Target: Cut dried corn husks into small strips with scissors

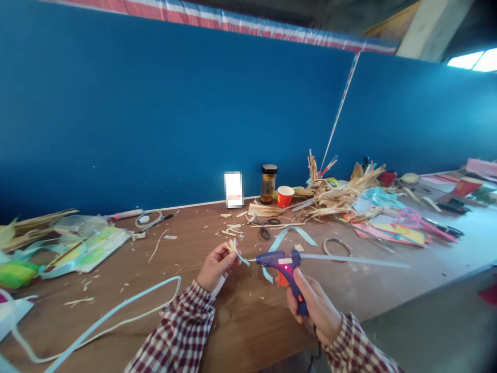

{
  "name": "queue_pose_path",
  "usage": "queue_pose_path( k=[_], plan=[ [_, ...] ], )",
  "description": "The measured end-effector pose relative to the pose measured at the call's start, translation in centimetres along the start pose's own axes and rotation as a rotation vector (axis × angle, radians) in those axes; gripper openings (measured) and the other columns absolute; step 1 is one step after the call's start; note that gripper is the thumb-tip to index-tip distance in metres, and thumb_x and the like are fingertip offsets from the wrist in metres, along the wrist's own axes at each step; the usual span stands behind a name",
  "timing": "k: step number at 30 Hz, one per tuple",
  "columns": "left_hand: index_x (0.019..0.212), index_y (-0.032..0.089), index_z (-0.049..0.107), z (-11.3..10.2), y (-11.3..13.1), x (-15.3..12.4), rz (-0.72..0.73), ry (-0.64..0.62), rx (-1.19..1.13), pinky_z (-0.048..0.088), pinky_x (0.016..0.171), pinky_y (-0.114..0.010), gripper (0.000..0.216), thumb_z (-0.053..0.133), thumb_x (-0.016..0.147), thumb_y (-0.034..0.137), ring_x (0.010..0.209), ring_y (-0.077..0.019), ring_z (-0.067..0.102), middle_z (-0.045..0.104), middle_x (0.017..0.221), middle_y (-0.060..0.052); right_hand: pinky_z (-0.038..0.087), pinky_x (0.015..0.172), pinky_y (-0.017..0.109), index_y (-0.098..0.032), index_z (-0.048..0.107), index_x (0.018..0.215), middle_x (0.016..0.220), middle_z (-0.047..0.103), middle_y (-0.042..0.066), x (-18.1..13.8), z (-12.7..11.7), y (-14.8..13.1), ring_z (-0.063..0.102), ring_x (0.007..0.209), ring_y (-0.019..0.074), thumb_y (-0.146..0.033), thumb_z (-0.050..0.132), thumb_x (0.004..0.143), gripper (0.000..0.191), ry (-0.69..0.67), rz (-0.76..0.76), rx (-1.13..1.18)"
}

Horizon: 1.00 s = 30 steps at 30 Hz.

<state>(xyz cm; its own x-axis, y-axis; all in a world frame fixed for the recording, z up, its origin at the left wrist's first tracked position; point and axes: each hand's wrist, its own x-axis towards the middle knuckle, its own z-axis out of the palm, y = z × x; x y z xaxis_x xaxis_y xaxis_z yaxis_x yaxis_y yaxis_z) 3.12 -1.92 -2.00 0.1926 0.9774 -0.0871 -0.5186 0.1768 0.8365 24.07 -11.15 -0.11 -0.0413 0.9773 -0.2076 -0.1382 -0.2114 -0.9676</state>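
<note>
My right hand [310, 303] is wrapped round the handle of a blue glue gun [274, 259] with an orange trigger and a small red light. A long translucent glue stick [353, 260] juts from its back end. The nozzle points left, close to a small pale corn-husk piece [232, 245] with a light blue ribbon strip [243, 259] against it. My left hand [218, 265] pinches this piece between thumb and fingers. Whether the nozzle touches the strip I cannot tell. Behind the gun a loose light blue ribbon [295, 231] curls on the table.
Scissors [267, 228], a red paper cup [285, 197] and a dark-lidded jar [268, 184] stand or lie at the back. Dried husks [341, 199] heap to the right, near a wire coil [337, 248]. A pale cord [116, 324] loops across the left of the brown table [140, 280].
</note>
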Motion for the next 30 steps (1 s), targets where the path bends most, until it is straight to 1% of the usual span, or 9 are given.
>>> queue_pose_path(
  k=[4,9,14,21,27,30],
  plan=[
    [0.078,0.014,0.061,0.09,-0.03,0.05,0.005,0.027,-0.004,0.051,0.061,-0.02,0.029,0.077,0.056,0.023,0.063,-0.0088,0.06,0.065,0.071,-0.001,0.029,0.031,0.014,-0.015,0.045,0.06,0.042,0.044,-0.004,-0.13,-0.18,0.17,0.039,0.032,0.004,-0.058,0.038,0.082,0.049,-0.038,0.021,-0.047],
    [0.079,0.015,0.061,0.13,0.03,0.03,0.002,0.0,0.003,0.051,0.061,-0.019,0.027,0.076,0.057,0.023,0.062,-0.0086,0.06,0.065,0.072,-0.001,0.028,0.031,0.014,-0.015,0.045,0.06,0.041,0.043,-0.005,0.19,-0.32,0.32,0.036,0.031,0.0036,-0.06,0.036,0.082,0.051,0.003,-0.054,-0.05],
    [0.082,0.015,0.062,-0.21,-0.1,0.19,-0.007,0.018,-0.007,0.051,0.061,-0.019,0.028,0.076,0.059,0.023,0.062,-0.008,0.06,0.066,0.072,-0.001,0.028,0.031,0.014,-0.015,0.043,0.056,0.041,0.043,-0.004,0.04,-0.2,0.01,0.038,0.031,0.0037,-0.06,0.038,0.081,0.052,-0.016,-0.009,-0.119],
    [0.08,0.015,0.062,0.11,-0.09,0.0,0.014,0.014,-0.016,0.051,0.06,-0.018,0.027,0.076,0.058,0.023,0.062,-0.008,0.06,0.066,0.071,-0.001,0.028,0.032,0.015,-0.016,0.044,0.061,0.042,0.042,-0.005,0.05,-0.53,0.13,0.035,0.032,0.0039,-0.06,0.038,0.08,0.049,0.001,-0.039,-0.041],
    [0.083,0.015,0.062,0.07,-0.11,0.03,0.002,0.03,-0.013,0.051,0.06,-0.018,0.03,0.076,0.057,0.022,0.061,-0.0076,0.06,0.066,0.071,-0.001,0.026,0.031,0.014,-0.015,0.044,0.057,0.041,0.042,-0.005,-0.15,-0.24,-0.04,0.037,0.031,0.0035,-0.061,0.036,0.081,0.052,-0.018,-0.009,-0.091],
    [0.082,0.015,0.062,0.09,-0.05,0.01,0.007,0.037,-0.01,0.051,0.06,-0.018,0.03,0.077,0.057,0.023,0.062,-0.0081,0.06,0.066,0.071,-0.001,0.027,0.031,0.014,-0.015,0.043,0.059,0.041,0.043,-0.005,-0.18,-0.28,-0.2,0.036,0.031,0.0035,-0.061,0.037,0.08,0.051,-0.024,-0.006,-0.078]
  ],
)
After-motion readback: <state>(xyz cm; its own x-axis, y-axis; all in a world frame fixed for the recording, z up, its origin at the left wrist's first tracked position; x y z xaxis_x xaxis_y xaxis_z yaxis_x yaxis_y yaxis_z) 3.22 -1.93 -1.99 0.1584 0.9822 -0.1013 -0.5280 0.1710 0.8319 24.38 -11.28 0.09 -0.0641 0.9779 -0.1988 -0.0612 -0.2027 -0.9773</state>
